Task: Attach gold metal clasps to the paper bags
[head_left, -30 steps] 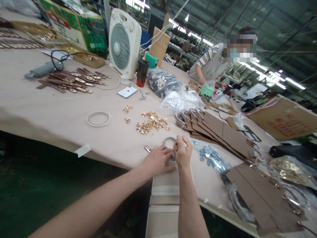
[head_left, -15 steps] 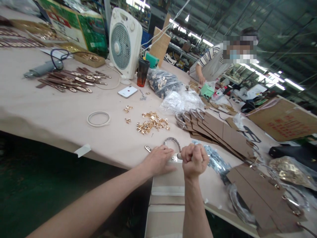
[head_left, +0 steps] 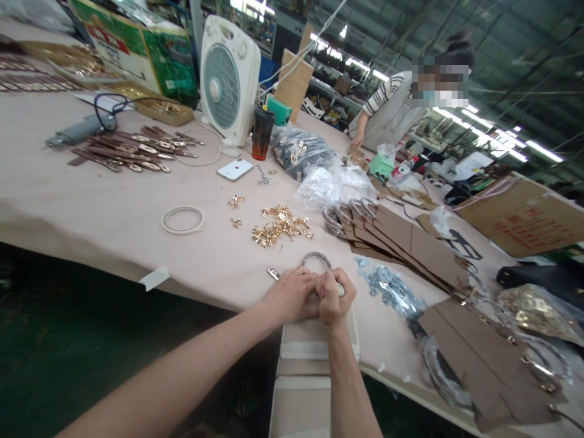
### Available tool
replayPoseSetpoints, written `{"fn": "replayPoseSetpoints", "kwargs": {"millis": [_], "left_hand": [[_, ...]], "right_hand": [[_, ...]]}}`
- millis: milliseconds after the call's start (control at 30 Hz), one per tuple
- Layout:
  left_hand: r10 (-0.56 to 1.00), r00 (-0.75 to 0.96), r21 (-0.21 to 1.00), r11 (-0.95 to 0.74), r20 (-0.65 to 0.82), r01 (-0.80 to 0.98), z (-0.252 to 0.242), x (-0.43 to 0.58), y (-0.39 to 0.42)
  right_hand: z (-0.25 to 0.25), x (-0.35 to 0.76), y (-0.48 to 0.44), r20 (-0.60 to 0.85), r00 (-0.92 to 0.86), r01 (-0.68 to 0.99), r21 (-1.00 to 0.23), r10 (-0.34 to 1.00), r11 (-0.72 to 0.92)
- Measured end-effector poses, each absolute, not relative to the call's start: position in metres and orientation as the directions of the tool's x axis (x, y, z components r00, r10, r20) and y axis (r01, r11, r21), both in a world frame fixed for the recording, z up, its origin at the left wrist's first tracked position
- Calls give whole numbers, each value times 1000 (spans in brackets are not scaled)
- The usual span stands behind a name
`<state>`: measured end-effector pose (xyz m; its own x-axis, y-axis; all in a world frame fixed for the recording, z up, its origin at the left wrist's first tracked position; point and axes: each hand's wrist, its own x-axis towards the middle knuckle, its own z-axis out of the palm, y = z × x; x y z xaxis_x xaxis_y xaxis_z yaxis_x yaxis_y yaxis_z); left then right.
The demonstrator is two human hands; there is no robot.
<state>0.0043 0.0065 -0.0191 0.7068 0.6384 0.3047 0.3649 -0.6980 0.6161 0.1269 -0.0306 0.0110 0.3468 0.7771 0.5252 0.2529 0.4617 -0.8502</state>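
Both my hands meet at the near edge of the table [head_left: 91,201]. My left hand [head_left: 292,295] rests on the top end of a pale flat piece [head_left: 303,337] that hangs over the edge, with its fingers pressed together on it. My right hand [head_left: 335,297] is a closed fist touching the left fingertips; what it grips is hidden. A curved metal ring handle [head_left: 316,257] sticks up just beyond my knuckles. A small silver clip [head_left: 272,273] lies left of it.
A pile of gold fittings [head_left: 280,225], a white ring [head_left: 181,219], a phone [head_left: 234,168], a fan [head_left: 228,79] and a dark cup [head_left: 262,132] lie farther back. Brown card pieces [head_left: 401,240] with ring handles and silver parts [head_left: 390,289] lie right. Another person [head_left: 387,109] works at the far side.
My right fist swung out to the right half a second ago and has come back against my left fingertips. My left hand stayed on the pale piece.
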Motion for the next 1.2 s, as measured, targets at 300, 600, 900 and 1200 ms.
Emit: {"fn": "replayPoseSetpoints", "kwargs": {"millis": [300,600,900,1200], "left_hand": [[620,677,654,-709,398,264,-29,-18,11],[684,655,708,-632,320,315,-20,-52,14],[718,640,756,-572,274,319,-22,-48,20],[656,674,752,-621,341,224,-26,-55,23]], "right_hand": [[33,152,-51,375,706,-32,-831,601,556],[36,124,-63,405,633,-92,-807,660,583],[3,85,-49,425,624,-129,-772,656,623],[13,123,-76,339,628,-104,-855,701,507]]}}
